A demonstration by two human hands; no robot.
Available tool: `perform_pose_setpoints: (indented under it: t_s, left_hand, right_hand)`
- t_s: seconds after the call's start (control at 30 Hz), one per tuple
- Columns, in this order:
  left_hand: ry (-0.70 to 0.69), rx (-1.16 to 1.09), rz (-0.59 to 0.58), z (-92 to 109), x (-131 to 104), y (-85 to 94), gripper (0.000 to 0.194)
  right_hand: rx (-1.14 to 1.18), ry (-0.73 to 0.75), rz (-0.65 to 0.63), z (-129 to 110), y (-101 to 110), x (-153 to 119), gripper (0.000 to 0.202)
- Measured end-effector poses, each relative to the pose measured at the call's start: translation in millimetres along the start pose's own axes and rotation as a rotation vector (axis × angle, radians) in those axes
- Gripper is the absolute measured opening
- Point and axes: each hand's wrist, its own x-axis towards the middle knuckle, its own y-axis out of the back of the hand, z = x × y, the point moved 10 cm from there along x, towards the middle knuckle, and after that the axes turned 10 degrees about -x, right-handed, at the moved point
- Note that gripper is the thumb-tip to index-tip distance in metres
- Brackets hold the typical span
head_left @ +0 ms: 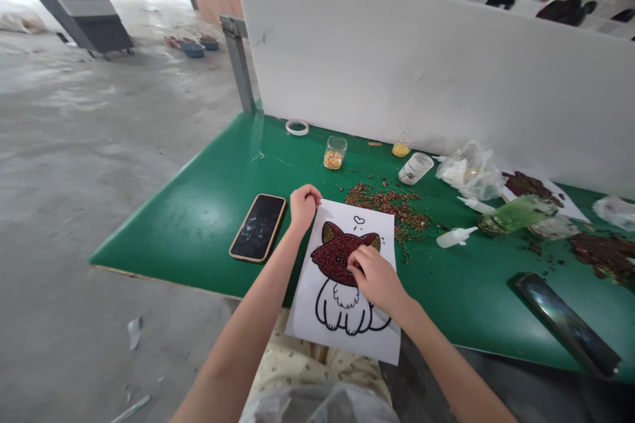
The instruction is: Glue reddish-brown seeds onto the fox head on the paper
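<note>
A white sheet of paper (pixel 306 307) with a black-outlined cartoon animal hangs partly over the table's front edge. Small dark red beans or seeds cover the animal's head (pixel 331 258), and greenish ones fill the ears; the body is bare line drawing. My left hand (pixel 304 207) is closed at the sheet's upper left corner, pinching it. Over the right side of the head, my right hand (pixel 373 272) is closed with fingertips together against the picture. Whatever sits between those fingertips is too small to make out. Mixed red and green beans (pixel 389 206) lie scattered just beyond the sheet.
On the green table (pixel 183 211) lie a phone (pixel 258 227), a tape roll (pixel 297 127), a cup of corn kernels (pixel 335 153), a tipped cup (pixel 415 168), a glue bottle (pixel 455 236), plastic bags (pixel 471 170) and a second phone (pixel 565 324). A white partition (pixel 397 59) stands behind.
</note>
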Motion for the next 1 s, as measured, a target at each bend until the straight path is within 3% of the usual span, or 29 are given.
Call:
perform_pose_setpoints:
  t_s: [0.67,0.87,1.0]
  left_hand:
    - [0.011,-0.003,-0.002,-2,0,-0.4,0.023]
    - [0.012,-0.004,-0.006,-1,-1,-0.7,0.023]
    - [0.014,-0.004,-0.004,-2,-1,-0.7,0.023]
  right_hand:
    - [-0.124,-0.018,0.097,-12,4,-5,0.011]
    - [-0.056,-0.061,0.169,2,21,-10,0.012]
    - [-0.016,-0.036,0.148,1,16,-13,0.013]
